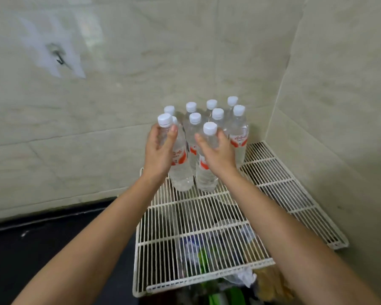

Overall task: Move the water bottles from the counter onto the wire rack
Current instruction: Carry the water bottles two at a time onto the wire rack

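Head view looks down on pale marbled wall tiles point(185, 51) meeting in a corner at about one o'clock, with a dark table point(42, 238) at seven o'clock. A white wire rack point(207, 216) of thin parallel bars fills the lower middle; objects beneath it are blurred and hard to identify. At the rack's twelve o'clock end stand clear plastic water bottles point(238, 133) with white caps and red-marked labels, upright and packed together, the rear ones mostly hidden. The left hand point(160, 148) has its fingers wrapped around the neck of the front-left bottle point(178, 164). The right hand point(218, 153) clasps the front-right bottle point(207, 172). Both bottles' bases rest on the rack.
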`<action>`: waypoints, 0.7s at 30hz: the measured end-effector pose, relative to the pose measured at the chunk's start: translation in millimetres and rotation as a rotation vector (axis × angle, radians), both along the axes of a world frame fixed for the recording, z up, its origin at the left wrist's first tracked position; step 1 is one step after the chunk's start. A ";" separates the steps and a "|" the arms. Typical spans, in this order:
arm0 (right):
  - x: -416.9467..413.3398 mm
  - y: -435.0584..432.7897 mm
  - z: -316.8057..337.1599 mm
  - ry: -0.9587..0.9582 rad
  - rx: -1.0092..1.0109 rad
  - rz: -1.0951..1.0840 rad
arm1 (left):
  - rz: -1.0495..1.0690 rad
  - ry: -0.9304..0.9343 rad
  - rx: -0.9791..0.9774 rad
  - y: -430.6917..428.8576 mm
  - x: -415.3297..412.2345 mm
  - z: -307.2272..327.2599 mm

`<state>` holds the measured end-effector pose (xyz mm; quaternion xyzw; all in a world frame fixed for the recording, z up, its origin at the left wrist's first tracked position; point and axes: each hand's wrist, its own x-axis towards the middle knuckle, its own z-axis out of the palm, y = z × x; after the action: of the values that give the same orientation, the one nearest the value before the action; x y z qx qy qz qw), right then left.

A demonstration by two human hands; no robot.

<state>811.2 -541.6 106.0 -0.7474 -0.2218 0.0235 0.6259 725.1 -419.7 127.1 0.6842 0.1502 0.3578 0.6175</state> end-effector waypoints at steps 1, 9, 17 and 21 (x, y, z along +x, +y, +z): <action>3.6 5.3 0.2 0.006 0.029 0.004 | 0.020 0.012 0.002 1.4 3.7 -0.6; 4.8 12.1 -23.5 0.000 -0.184 0.119 | 0.054 0.235 -0.007 4.7 6.7 -46.9; -11.1 -25.0 -63.6 0.162 -0.315 0.234 | -0.169 0.438 0.056 -2.1 -34.4 -45.4; -12.0 -33.6 -85.9 0.205 -0.415 0.261 | -0.219 0.584 0.058 7.0 -49.6 -78.1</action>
<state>799.2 -575.3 20.1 -0.8186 -0.2420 0.2247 0.4699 675.5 -412.7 49.0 0.7874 0.2363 0.0817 0.5635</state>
